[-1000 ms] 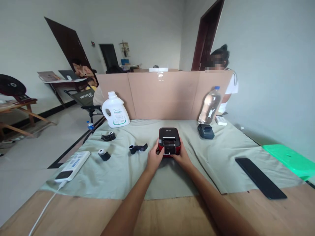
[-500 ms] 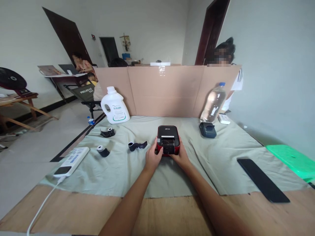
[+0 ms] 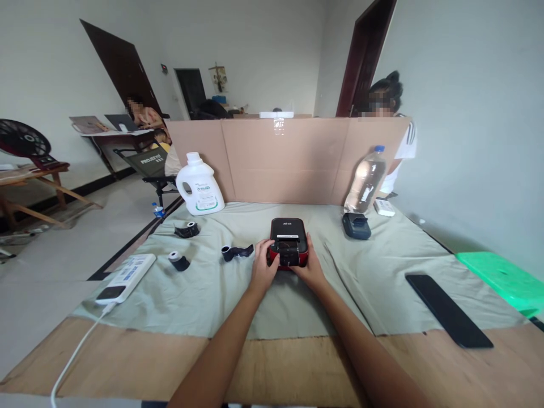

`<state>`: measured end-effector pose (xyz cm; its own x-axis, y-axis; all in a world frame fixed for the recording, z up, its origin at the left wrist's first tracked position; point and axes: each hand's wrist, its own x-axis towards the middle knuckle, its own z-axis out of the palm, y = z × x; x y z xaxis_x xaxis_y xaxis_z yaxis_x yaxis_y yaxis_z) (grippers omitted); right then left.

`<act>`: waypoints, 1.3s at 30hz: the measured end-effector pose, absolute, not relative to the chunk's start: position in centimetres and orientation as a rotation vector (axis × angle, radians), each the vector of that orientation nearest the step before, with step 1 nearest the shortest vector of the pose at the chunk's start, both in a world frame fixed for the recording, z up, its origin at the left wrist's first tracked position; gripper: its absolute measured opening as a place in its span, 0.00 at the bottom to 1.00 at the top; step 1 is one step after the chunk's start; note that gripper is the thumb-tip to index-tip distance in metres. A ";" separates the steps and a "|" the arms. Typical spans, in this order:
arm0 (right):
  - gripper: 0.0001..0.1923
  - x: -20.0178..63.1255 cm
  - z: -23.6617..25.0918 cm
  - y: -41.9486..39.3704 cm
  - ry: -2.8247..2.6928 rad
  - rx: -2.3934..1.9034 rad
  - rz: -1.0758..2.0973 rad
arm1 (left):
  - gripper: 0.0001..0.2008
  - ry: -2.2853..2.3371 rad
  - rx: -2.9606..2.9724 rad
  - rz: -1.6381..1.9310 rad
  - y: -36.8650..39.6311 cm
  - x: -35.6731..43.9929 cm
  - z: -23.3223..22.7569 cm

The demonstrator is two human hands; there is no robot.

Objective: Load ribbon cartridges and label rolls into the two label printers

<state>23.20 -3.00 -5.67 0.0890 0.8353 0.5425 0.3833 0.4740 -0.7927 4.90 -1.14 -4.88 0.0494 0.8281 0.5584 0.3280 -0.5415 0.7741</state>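
Note:
A small black-and-red label printer (image 3: 289,229) rests on the green cloth in the middle, with a dark strip across its front. My left hand (image 3: 264,266) grips its left side, the thumb at the front and the fingers bent over the top edge. Along the right side my right hand (image 3: 313,265) holds it, fingers partly hidden behind the body. Just left of my left hand lies a dark roll with its strip unwound (image 3: 236,253). Two more dark rolls, one standing (image 3: 179,261) and one partly unrolled (image 3: 187,229), lie further left.
A white jug (image 3: 200,187) and a clear bottle (image 3: 366,181) stand before a cardboard screen (image 3: 284,161). A black device (image 3: 356,226) sits near the bottle. A power strip (image 3: 126,279) is at left, a dark phone-like slab (image 3: 448,310) at right. People sit beyond the screen.
The fingers of my left hand have shifted up onto the printer's left top edge. My right hand stays on its right side. The view has tilted slightly.

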 end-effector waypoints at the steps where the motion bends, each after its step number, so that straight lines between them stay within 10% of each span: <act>1: 0.59 23.2 -5.6 -3.0 -1.516 -1.100 0.478 | 0.19 1.157 1.883 1.503 -1.0 4.9 -4.9; 39: 0.61 23.9 -5.9 -2.6 -1.532 -1.245 0.477 | 0.16 1.137 1.797 1.420 -0.3 4.4 -5.2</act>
<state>23.85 -2.59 -5.92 0.0988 0.8781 0.4682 0.4571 0.3779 -0.8051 4.41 -0.26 -5.19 0.0719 0.8793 0.4708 0.2667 -0.4718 0.8404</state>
